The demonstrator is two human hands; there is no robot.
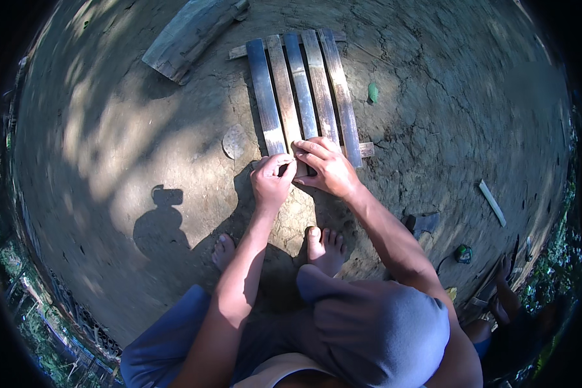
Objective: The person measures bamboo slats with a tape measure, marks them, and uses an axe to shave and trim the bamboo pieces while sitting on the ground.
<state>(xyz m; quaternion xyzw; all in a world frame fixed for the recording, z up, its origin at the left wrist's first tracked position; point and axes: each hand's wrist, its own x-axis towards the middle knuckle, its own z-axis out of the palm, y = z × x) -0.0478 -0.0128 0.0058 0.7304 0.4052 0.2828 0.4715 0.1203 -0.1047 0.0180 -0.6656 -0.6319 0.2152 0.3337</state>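
Observation:
Several flat bamboo slats (262, 90) lie side by side on the ground over two crosspieces, the near one a short wooden strip (366, 149). Patches of their surface are dark. At the near end of the second slat (282, 90) from the left, my left hand (273, 178) is closed in a pinch; whatever sits between its fingertips is too small to make out. My right hand (330, 168) is closed around that same near end from the right, fingers on top and thumb at the near side. Both hands almost touch, and they cover part of the near crosspiece.
A thick split log (191, 42) lies at the far left. A dry leaf (234, 141), a green leaf (373, 92) and a pale stick (492, 204) are on the cracked soil. To the right lie a dark flat blade-like piece (422, 223) and a small dark-green object (463, 253). Another person is partly visible lower right.

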